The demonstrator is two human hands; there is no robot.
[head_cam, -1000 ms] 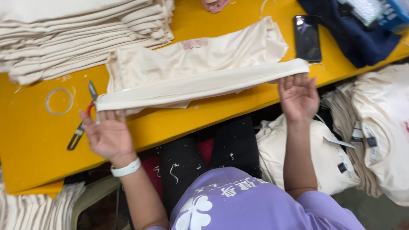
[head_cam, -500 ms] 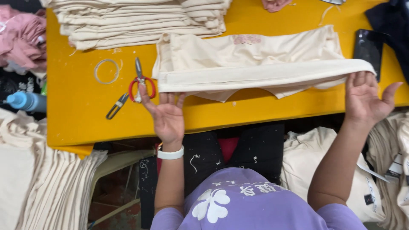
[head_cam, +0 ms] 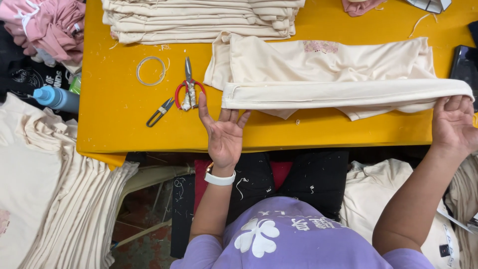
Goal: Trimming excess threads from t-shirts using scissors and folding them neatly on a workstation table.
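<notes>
— Nearest first?
— Noted the left hand (head_cam: pixel 225 134) at the desk's (head_cam: pixel 114 119) front edge, palm up, white wristband (head_cam: pixel 219 178) below it. Found its grip spread wide, pinching nothing, fingertips just meeting the left end of the folded cream garment (head_cam: pixel 348 94).
— And the other side?
— Found the right hand (head_cam: pixel 453 124) at the garment's far right end, fingers laid against the fold. Could not tell whether that grip was pinching the cloth or only propping it.
— Garment itself?
— Lay flat across the yellow desk, long folded edge stretched between both hands, loose body bunched behind it.
— Advice, judged from that?
— Needed equal pull at both ends, so probably better to close the left fingers on the fold's corner than merely touch it. Worth holding the edge straight and level and smoothing the bunched layer behind.
— Anything to mind farther back?
— Small snips (head_cam: pixel 160 112) and red-handled scissors (head_cam: pixel 189 89) just left of the garment; best avoided with the cloth. Beyond, a pale ring (head_cam: pixel 151 70) and a stack of folded cream cloth (head_cam: pixel 199 20).
</notes>
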